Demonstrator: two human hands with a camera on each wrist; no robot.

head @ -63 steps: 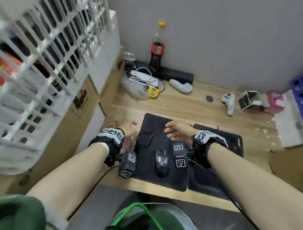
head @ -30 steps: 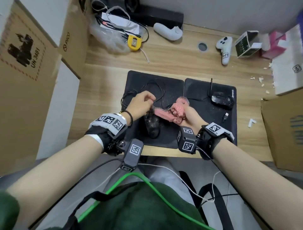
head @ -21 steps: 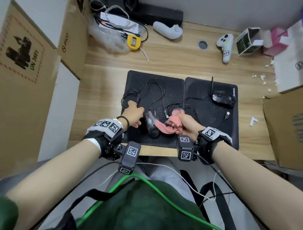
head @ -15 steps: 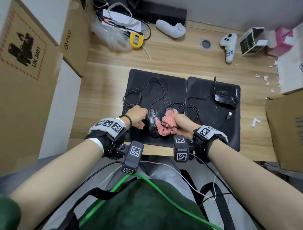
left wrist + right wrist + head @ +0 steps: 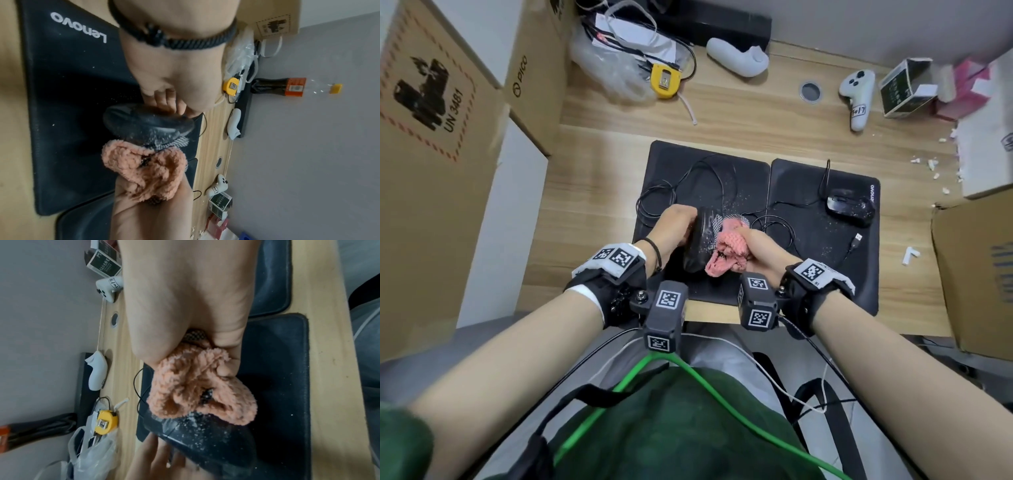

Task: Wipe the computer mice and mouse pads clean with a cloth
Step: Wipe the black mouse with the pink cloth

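Note:
Two black mouse pads lie side by side on the wooden desk, the left pad point(image 5: 739, 174) and the right pad point(image 5: 822, 236), both dusted with white specks. My left hand point(image 5: 675, 226) grips a black wired mouse point(image 5: 697, 245), tilted on its side over the left pad. The mouse point(image 5: 148, 123) is speckled with white dust. My right hand point(image 5: 755, 245) clutches a bunched pink fluffy cloth point(image 5: 727, 251) and presses it against the mouse's right side point(image 5: 207, 441). A second black mouse point(image 5: 851, 207) sits on the right pad, untouched.
Mouse cables loop across both pads point(image 5: 688, 185). Cardboard boxes point(image 5: 431, 137) stand at the left and another box point(image 5: 976, 274) at the right. Behind the pads lie a yellow tape measure point(image 5: 664, 80), a plastic bag, two white controllers point(image 5: 858, 96) and small boxes.
My left hand has lifted and tilted the left mouse onto its side. My right hand has kept the pink cloth against it, rubbing its surface.

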